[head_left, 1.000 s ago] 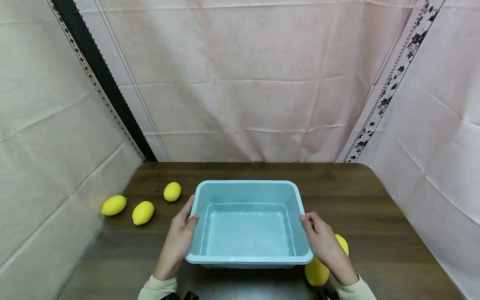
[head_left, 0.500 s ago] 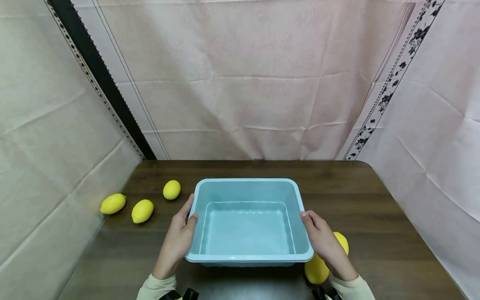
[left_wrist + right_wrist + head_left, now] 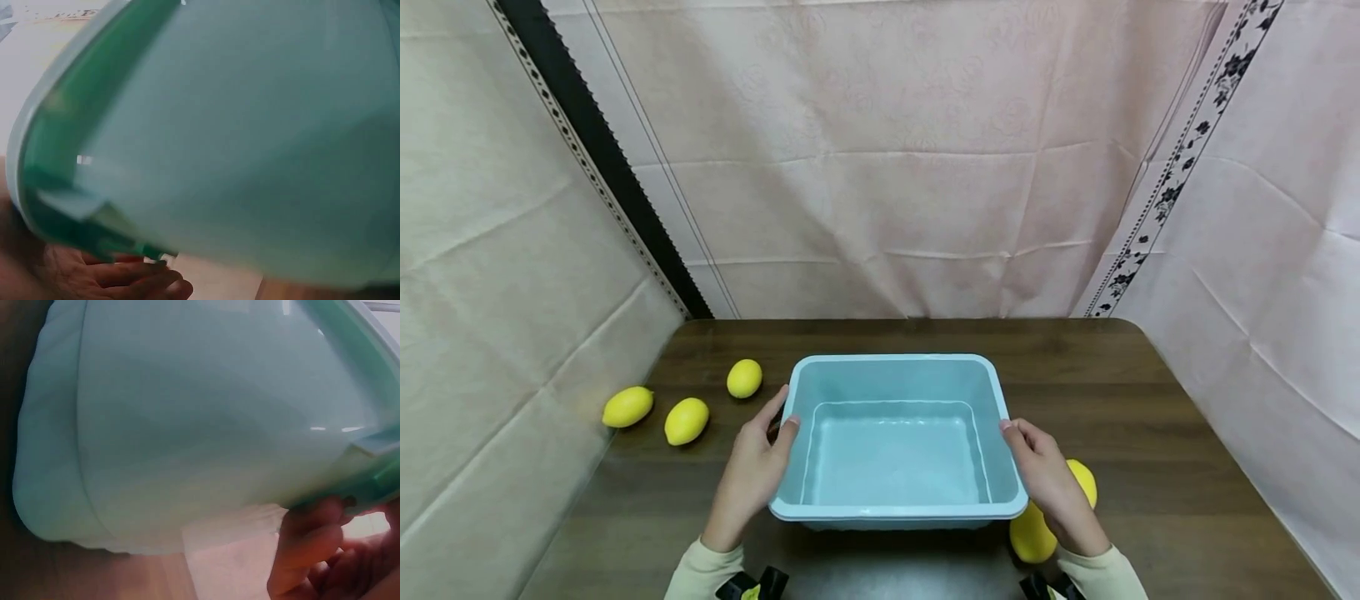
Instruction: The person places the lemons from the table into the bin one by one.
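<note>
A light blue rectangular plastic basin (image 3: 893,450), its inside bare, stands on the wooden table (image 3: 1150,467). My left hand (image 3: 751,467) is at its left side, thumb over the rim and index finger stretched along the outside. The left wrist view shows the other fingers (image 3: 144,281) below the lip. At the opposite side my right hand (image 3: 1045,471) pinches the rim, with the thumb on top and curled fingers (image 3: 312,544) underneath in the right wrist view. Beside the right forearm lie two yellow lemons, the nearer lemon (image 3: 1032,535) and a partly hidden lemon (image 3: 1082,482).
Left of the basin lie three more lemons: one lemon (image 3: 628,407) at the table's left edge, a second lemon (image 3: 686,421) beside it, and a third lemon (image 3: 744,378) farther back. Pale cloth (image 3: 880,167) hangs behind the table and along both sides.
My left wrist has shifted slightly left, and a dark gap has widened between the left thumb and index finger. The basin and right hand look nearly unchanged.
</note>
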The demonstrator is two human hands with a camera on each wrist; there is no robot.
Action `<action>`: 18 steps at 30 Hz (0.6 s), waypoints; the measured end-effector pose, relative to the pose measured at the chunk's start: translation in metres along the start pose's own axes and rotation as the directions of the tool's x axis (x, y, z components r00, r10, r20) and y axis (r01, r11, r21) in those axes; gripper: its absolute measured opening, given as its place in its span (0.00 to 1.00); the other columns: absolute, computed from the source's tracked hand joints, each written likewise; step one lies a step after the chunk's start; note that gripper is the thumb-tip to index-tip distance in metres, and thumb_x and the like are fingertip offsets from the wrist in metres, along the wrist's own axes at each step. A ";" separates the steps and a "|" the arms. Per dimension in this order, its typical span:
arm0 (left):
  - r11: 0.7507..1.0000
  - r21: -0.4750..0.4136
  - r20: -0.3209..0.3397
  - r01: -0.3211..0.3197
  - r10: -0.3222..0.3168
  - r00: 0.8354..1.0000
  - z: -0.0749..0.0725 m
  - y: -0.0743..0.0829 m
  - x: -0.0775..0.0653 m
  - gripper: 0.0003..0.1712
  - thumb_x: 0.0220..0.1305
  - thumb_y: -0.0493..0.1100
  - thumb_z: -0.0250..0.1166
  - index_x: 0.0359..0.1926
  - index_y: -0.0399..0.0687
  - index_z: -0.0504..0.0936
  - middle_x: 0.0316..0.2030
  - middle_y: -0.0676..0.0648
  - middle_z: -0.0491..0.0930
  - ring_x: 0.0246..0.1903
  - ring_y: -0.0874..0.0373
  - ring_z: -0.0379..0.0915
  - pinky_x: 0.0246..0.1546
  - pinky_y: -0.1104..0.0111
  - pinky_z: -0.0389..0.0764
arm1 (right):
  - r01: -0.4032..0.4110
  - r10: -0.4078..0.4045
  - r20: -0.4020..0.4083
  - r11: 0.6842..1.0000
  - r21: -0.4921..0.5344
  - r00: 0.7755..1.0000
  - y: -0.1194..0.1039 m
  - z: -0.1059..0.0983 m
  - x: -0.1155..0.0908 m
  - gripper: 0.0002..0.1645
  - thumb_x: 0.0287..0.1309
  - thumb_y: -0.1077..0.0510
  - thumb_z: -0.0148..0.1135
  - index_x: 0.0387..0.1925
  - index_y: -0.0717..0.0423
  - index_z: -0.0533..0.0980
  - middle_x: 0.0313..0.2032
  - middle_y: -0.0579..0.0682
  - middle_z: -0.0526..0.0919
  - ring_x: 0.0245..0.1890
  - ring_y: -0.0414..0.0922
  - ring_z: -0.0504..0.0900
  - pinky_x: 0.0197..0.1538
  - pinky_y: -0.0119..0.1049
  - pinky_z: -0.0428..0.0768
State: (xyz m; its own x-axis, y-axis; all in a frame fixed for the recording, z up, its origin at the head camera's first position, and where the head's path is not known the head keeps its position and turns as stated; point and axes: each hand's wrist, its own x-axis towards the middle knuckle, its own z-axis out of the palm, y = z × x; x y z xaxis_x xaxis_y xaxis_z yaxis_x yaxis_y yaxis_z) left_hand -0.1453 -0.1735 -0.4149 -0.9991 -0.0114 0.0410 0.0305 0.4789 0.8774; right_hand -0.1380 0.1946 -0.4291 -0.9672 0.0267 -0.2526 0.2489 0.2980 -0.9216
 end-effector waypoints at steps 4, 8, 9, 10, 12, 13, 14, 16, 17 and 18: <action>0.999 0.014 -0.049 -0.041 0.042 0.998 -0.006 -0.003 0.005 0.28 0.82 0.42 0.56 0.77 0.40 0.68 0.72 0.37 0.73 0.65 0.40 0.77 0.59 0.45 0.81 | -0.020 0.021 -0.024 0.999 0.038 0.999 0.001 0.001 -0.001 0.27 0.85 0.45 0.46 0.57 0.65 0.76 0.30 0.55 0.80 0.31 0.52 0.84 0.33 0.37 0.83; 0.996 0.041 -0.091 -0.076 0.079 0.993 -0.011 -0.006 0.011 0.26 0.81 0.41 0.58 0.74 0.40 0.72 0.69 0.36 0.76 0.62 0.40 0.78 0.60 0.44 0.79 | -0.038 0.040 -0.037 0.997 0.062 0.998 0.002 0.001 0.000 0.27 0.84 0.45 0.47 0.56 0.65 0.76 0.27 0.53 0.79 0.29 0.51 0.83 0.31 0.37 0.82; 0.995 0.049 -0.100 -0.081 0.086 0.991 -0.013 -0.007 0.013 0.25 0.81 0.41 0.58 0.73 0.40 0.73 0.68 0.36 0.77 0.62 0.40 0.79 0.60 0.44 0.80 | -0.040 0.042 -0.037 0.997 0.064 0.998 0.003 0.001 0.001 0.27 0.84 0.44 0.47 0.57 0.65 0.76 0.27 0.53 0.79 0.29 0.51 0.84 0.31 0.37 0.82; 0.995 0.059 -0.108 -0.086 0.092 0.990 -0.015 -0.009 0.015 0.24 0.80 0.41 0.58 0.72 0.41 0.74 0.67 0.36 0.77 0.61 0.40 0.80 0.59 0.44 0.80 | -0.042 0.044 -0.036 0.997 0.065 0.998 0.003 0.001 0.001 0.28 0.84 0.44 0.47 0.57 0.65 0.76 0.27 0.53 0.80 0.29 0.51 0.84 0.31 0.37 0.82; 0.992 0.083 -0.124 -0.098 0.107 0.986 -0.018 -0.012 0.020 0.23 0.80 0.40 0.59 0.71 0.41 0.75 0.65 0.36 0.79 0.58 0.41 0.81 0.58 0.45 0.81 | -0.046 0.048 -0.032 0.997 0.066 0.998 0.004 0.001 0.002 0.29 0.84 0.43 0.46 0.59 0.66 0.76 0.28 0.53 0.81 0.28 0.50 0.84 0.30 0.37 0.82; 0.990 0.098 -0.132 -0.103 0.116 0.984 -0.020 -0.013 0.022 0.22 0.80 0.40 0.59 0.70 0.41 0.76 0.63 0.36 0.80 0.57 0.42 0.81 0.58 0.45 0.82 | -0.044 0.047 -0.031 0.997 0.067 0.998 0.004 0.001 0.003 0.29 0.84 0.43 0.46 0.59 0.66 0.76 0.28 0.53 0.81 0.28 0.50 0.85 0.30 0.37 0.82; 0.988 0.111 -0.141 -0.108 0.123 0.982 -0.022 -0.016 0.025 0.22 0.80 0.40 0.59 0.70 0.40 0.76 0.62 0.36 0.81 0.56 0.42 0.81 0.57 0.45 0.82 | -0.046 0.048 -0.031 0.997 0.068 0.998 0.004 0.001 0.003 0.29 0.84 0.43 0.46 0.60 0.66 0.76 0.28 0.53 0.81 0.29 0.50 0.85 0.30 0.37 0.83; 0.982 0.144 -0.160 -0.120 0.142 0.977 -0.025 -0.021 0.031 0.21 0.80 0.40 0.59 0.69 0.39 0.77 0.61 0.36 0.81 0.55 0.43 0.81 0.56 0.46 0.82 | -0.043 0.045 -0.031 0.997 0.070 0.999 0.004 0.001 0.002 0.29 0.84 0.44 0.46 0.60 0.66 0.76 0.29 0.53 0.82 0.29 0.50 0.85 0.31 0.37 0.83; 0.979 0.165 -0.170 -0.123 0.151 0.974 -0.027 -0.024 0.034 0.21 0.80 0.40 0.59 0.68 0.39 0.78 0.61 0.36 0.81 0.55 0.43 0.81 0.55 0.47 0.83 | -0.041 0.043 -0.031 0.997 0.068 0.999 0.004 0.001 0.002 0.29 0.84 0.44 0.46 0.60 0.66 0.76 0.29 0.54 0.82 0.29 0.51 0.85 0.31 0.37 0.83; 0.975 0.184 -0.181 -0.122 0.156 0.971 -0.029 -0.028 0.037 0.21 0.80 0.40 0.60 0.68 0.39 0.78 0.61 0.35 0.81 0.51 0.41 0.81 0.52 0.47 0.84 | -0.037 0.039 -0.033 0.997 0.066 0.999 0.004 0.001 0.002 0.29 0.84 0.44 0.46 0.59 0.66 0.76 0.29 0.54 0.82 0.29 0.51 0.85 0.31 0.37 0.83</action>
State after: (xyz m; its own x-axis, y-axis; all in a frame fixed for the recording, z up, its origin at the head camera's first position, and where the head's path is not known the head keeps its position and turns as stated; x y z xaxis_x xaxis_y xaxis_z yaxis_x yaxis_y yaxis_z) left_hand -0.1819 -0.2123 -0.4239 -0.9602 -0.0951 0.2626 0.1462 0.6301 0.7626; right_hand -0.1386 0.1945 -0.4333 -0.9579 0.0700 -0.2783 0.2869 0.2329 -0.9292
